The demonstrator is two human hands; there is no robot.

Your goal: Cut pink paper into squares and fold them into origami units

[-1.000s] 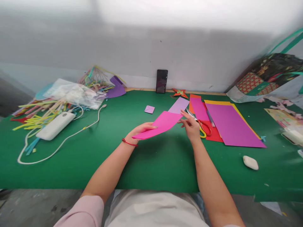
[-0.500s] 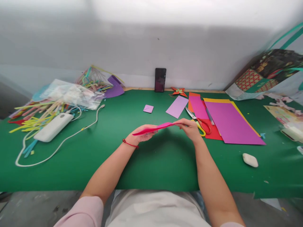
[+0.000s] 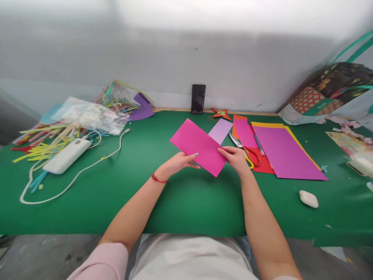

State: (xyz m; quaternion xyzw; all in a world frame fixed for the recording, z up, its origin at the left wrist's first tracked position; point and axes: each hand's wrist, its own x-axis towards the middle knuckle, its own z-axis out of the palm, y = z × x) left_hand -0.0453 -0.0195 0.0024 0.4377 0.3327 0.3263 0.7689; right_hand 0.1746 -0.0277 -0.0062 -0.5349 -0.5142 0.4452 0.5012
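A bright pink rectangle of paper [image 3: 201, 146] is held slanted above the green table. My right hand [image 3: 236, 158] pinches its right end between thumb and fingers. At the near edge, my left hand [image 3: 179, 162] has its thumb on top of the paper and its fingers partly underneath. Just beyond lies a lilac paper rectangle [image 3: 220, 131], partly covered by the pink one. Beside my right hand are scissors [image 3: 252, 155] with red handles, and a yellow handle shows under them. The small folded lilac square is hidden behind the pink paper.
Purple sheets [image 3: 291, 153] over yellow ones lie right, near a pen [image 3: 258, 144]. A phone [image 3: 198, 99] leans on the wall by an orange paper star [image 3: 220, 113]. At left sit a white power bank [image 3: 67, 156] with cable and a pile of paper strips [image 3: 43, 146].
The pink paper has turned from nearly edge-on to showing its broad face. My left hand has shifted from beneath it so its thumb now lies on top. My right hand keeps its pinch.
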